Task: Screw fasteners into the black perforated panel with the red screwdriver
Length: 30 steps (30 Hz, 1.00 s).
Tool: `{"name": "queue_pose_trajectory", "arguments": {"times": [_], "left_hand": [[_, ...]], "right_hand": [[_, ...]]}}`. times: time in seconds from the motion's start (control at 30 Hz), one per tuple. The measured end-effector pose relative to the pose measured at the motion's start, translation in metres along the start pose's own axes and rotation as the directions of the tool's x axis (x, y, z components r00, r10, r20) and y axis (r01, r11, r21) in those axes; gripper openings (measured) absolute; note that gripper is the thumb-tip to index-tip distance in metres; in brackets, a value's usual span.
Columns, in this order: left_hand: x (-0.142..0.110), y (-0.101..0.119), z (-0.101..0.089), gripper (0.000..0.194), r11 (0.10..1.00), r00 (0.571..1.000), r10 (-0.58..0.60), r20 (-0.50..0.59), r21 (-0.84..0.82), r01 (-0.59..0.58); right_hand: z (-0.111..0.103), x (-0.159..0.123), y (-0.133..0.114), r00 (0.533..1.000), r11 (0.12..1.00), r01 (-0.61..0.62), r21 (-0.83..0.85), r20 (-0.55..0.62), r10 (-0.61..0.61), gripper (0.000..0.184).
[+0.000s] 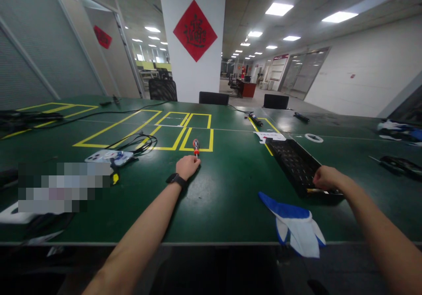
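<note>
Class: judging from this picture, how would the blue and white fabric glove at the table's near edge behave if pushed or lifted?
The blue and white fabric glove lies flat and creased, so it probably flops when lifted. It overhangs the green table edge, so a push may well drop it. It looks light.

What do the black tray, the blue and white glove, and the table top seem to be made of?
Tray: probably moulded plastic, matt black, with a grid of small cells. The right hand touches its near end.
Glove: looks like soft fabric, white with blue parts; it lies limp and creased.
Table: a smooth green mat, slightly glossy, since ceiling lights reflect in it.
</note>
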<state>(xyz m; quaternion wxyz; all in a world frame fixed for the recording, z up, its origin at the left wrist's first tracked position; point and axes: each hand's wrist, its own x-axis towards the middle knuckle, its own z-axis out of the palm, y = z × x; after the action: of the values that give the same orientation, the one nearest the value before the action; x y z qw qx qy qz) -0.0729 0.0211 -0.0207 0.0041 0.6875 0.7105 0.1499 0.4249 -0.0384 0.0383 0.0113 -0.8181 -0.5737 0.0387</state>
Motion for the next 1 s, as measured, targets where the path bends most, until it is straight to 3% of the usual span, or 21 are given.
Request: {"name": "queue_pose_trajectory", "arguments": {"times": [0.1,0.3,0.5,0.63,0.8,1.0], "left_hand": [[0.001,-0.001,0.001,0.04,1.0,1.0,0.005,0.004,-0.001,-0.005],[0.002,-0.003,0.004,0.042,1.0,1.0,0.006,0.01,-0.013,-0.006],[0.003,-0.004,0.005,0.042,1.0,1.0,0.005,0.009,-0.02,-0.005],[0.004,-0.005,0.006,0.044,1.0,1.0,0.013,0.007,-0.01,-0.013],[0.004,-0.005,0.008,0.044,1.0,1.0,0.015,-0.002,-0.007,-0.015],[0.003,-0.004,0.006,0.042,1.0,1.0,0.011,-0.001,-0.012,-0.011]], "right_hand": [[0.003,-0.001,-0.008,0.998,0.994,-0.007,-0.112,0.069,0.015,0.008],[0.004,-0.005,-0.024,0.997,0.972,0.006,-0.235,0.076,0.012,0.025],[-0.021,0.007,-0.01,0.992,0.979,0.052,-0.199,0.12,-0.029,0.018],[-0.035,0.018,0.007,0.991,0.99,0.1,-0.096,0.096,-0.091,0.032],[-0.024,0.01,0.021,0.964,0.987,0.007,-0.16,0.263,0.036,0.02],[-0.017,0.003,0.029,0.907,0.997,0.057,-0.048,0.421,-0.032,0.021]]}}
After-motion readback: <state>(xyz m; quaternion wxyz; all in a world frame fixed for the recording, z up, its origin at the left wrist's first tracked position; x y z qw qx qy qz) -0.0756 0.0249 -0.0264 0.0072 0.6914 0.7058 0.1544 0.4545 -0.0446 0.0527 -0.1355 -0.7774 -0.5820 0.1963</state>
